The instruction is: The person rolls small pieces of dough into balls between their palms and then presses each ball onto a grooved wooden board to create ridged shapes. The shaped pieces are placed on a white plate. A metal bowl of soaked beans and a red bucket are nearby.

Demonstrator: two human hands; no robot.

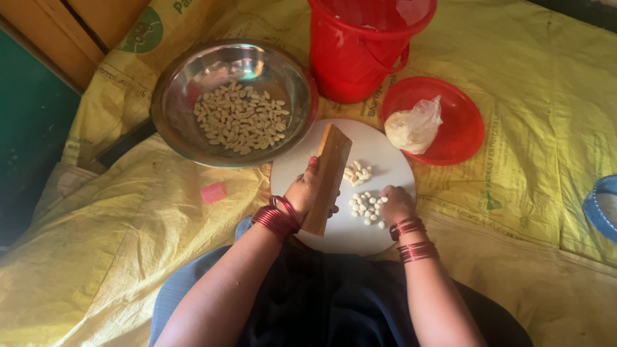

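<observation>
My left hand (306, 190) grips a flat wooden block (329, 173), held on edge over a round white board (379, 151) in front of me. My right hand (396, 203) rests on the board with fingers curled down on a small heap of pale nuts (363, 207). A second little cluster of nuts (357, 173) lies just right of the block. Red bangles circle both wrists.
A steel bowl (186, 138) holding several peeled nuts stands at the upper left. A red bucket (353, 58) sits behind the board, and a red lid (466, 138) with a plastic bag of white stuff (414, 125) lies to the right. Yellow sacking (128, 244) covers the floor; a pink piece (213, 192) lies left.
</observation>
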